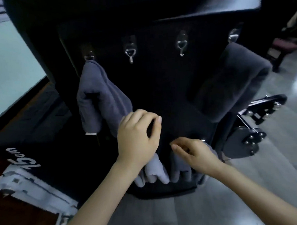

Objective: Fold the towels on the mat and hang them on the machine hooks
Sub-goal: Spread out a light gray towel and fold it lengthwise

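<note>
Two of the four metal hooks on the black upright machine panel [160,80] are already taken. A mid-grey folded terry towel [98,94] hangs from the leftmost hook [89,56], and a darker grey, thicker-looking towel [235,83] drapes from the rightmost hook [233,35]. The two middle hooks [130,52] [181,46] are bare, so I judge the job to be about halfway done.

A third one, a pale grey soft towel [156,172], is in my hands low in front of the panel, well below the hooks. My left hand [137,138] has its fingers curled with cloth bunched under the palm, and my right hand [196,152] is curled onto the other end. The towel sags between them in loose, rounded folds rather than a neat flat edge, so it may want tidying before it goes up.

The black mat with white lettering [52,160] lies on the floor to my left. It is too dark to tell whether more towels wait there.
</note>
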The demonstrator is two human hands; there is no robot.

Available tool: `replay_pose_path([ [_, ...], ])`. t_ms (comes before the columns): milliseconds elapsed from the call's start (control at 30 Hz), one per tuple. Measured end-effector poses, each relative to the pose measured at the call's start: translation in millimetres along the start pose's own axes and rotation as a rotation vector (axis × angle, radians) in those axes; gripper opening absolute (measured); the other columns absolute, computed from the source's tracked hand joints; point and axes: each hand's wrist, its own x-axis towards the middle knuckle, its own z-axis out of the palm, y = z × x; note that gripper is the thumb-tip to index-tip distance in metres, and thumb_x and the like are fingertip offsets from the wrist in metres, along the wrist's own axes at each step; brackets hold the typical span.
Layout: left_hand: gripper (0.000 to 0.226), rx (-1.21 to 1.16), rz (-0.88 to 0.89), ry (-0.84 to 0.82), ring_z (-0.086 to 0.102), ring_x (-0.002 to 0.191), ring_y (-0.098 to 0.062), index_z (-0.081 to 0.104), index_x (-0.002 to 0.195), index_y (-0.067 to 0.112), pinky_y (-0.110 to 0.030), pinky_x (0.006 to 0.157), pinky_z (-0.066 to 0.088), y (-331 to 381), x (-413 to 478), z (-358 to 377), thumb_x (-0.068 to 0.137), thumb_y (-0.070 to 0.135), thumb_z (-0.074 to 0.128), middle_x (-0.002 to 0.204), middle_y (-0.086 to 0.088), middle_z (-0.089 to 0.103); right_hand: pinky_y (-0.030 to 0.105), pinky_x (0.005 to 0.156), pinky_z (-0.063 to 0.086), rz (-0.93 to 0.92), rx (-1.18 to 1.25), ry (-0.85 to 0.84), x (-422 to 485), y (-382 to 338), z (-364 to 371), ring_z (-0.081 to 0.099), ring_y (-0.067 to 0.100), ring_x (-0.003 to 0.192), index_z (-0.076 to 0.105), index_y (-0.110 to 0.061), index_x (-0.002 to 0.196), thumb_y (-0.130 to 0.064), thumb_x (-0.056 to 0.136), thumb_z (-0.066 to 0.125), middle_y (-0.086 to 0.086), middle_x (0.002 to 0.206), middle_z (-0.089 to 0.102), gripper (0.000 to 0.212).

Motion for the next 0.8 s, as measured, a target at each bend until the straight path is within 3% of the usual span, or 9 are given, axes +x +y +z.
replay_pose_path([
  [100,0.029,-0.138,-0.017,-0.145,0.059,0.076,-0.016,0.068,0.085,0.014,-0.034,0.071,0.048,36.4,-21.8,45.3,0.092,0.031,0.045,0.083,0.005,0.064,0.031,0.073,0.044,0.136,-0.192,-0.087,-62.8,56.0,-14.5,0.06,0.018,0.082,0.065,-0.019,0.106,-0.043,0.095,0.045,-0.005,0.083,0.064,0.033],
  [200,0.028,-0.26,0.008,-0.335,0.057,0.073,-0.012,0.067,0.085,0.016,-0.022,0.067,0.043,85.4,-45.3,95.0,0.092,0.032,0.046,0.081,0.007,0.062,0.035,0.075,0.045,0.342,-0.24,-0.145,-141.7,115.5,-26.4,0.06,0.029,0.094,0.062,-0.019,0.107,-0.057,0.089,0.033,0.004,0.097,0.067,0.051],
  [267,0.028,-0.318,0.045,-0.477,0.056,0.07,-0.013,0.067,0.086,0.016,-0.021,0.063,0.04,125.0,-62.6,127.8,0.092,0.034,0.046,0.079,0.006,0.061,0.031,0.078,0.042,0.527,-0.27,-0.174,-201.4,149.5,-37.5,0.06,0.024,0.099,0.058,-0.023,0.115,-0.048,0.095,0.039,-0.001,0.103,0.067,0.037],
  [333,0.035,-0.363,0.096,-0.592,0.054,0.068,-0.014,0.066,0.085,0.016,-0.029,0.061,0.042,166.9,-83.2,158.8,0.091,0.04,0.041,0.075,0.005,0.06,0.029,0.078,0.042,0.679,-0.222,-0.165,-263.8,177.1,-49.7,0.06,0.02,0.1,0.057,-0.025,0.117,-0.043,0.097,0.041,-0.005,0.106,0.067,0.03],
  [433,0.033,-0.4,0.102,-0.734,0.05,0.066,-0.01,0.066,0.087,0.019,-0.027,0.059,0.039,228.4,-116.0,197.6,0.092,0.043,0.044,0.072,0.009,0.057,0.028,0.079,0.044,0.913,-0.149,-0.107,-353.6,210.7,-68.2,0.06,0.016,0.1,0.058,-0.025,0.117,-0.04,0.098,0.041,-0.007,0.11,0.065,0.03],
  [567,0.022,-0.458,0.067,-0.888,0.053,0.065,-0.006,0.066,0.088,0.019,-0.02,0.06,0.036,298.9,-149.4,243.2,0.094,0.033,0.05,0.074,0.009,0.058,0.025,0.07,0.045,1.165,-0.071,0.058,-459.1,248.4,-86.0,0.056,0.012,0.087,0.062,-0.023,0.11,-0.036,0.098,0.041,-0.014,0.091,0.057,0.028],
  [633,0.024,-0.469,0.072,-0.95,0.054,0.067,-0.006,0.067,0.089,0.018,-0.022,0.061,0.037,330.8,-157.6,264.0,0.094,0.034,0.05,0.074,0.008,0.059,0.023,0.062,0.041,1.273,-0.037,0.121,-499.8,262.9,-92.3,0.056,0.012,0.081,0.062,-0.022,0.107,-0.034,0.098,0.041,-0.013,0.088,0.057,0.026],
  [800,0.027,-0.488,0.14,-1.067,0.055,0.07,-0.012,0.067,0.09,0.02,-0.03,0.066,0.043,394.3,-153.6,319.4,0.095,0.037,0.047,0.073,0.008,0.06,0.024,0.059,0.042,1.489,0.115,0.3,-557.6,300.8,-105.6,0.056,0.009,0.071,0.062,-0.022,0.102,-0.032,0.097,0.042,-0.01,0.08,0.061,0.023],
])
